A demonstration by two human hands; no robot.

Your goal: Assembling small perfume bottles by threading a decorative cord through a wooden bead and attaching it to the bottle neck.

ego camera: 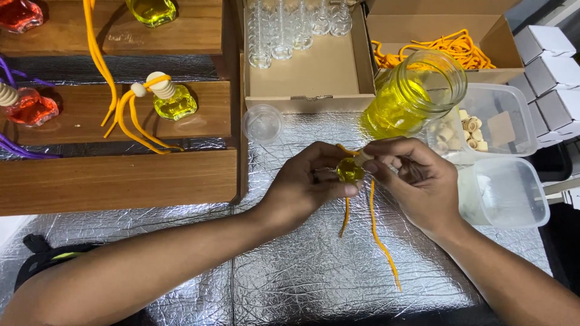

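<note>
Both hands' fingers, left hand (pixel 305 184) and right hand (pixel 411 181), around small bottle (pixel 349 170) (yellow liquid inside), glass jar (pixel 414 93) beyond.

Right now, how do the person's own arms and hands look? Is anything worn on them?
Both forearms are bare up to the frame edge: no sleeves show. The left hand and the right hand wear no gloves, and I can see no rings, watch or bracelet on either wrist. The fingernails are short and unpainted, as far as the view shows.
</note>
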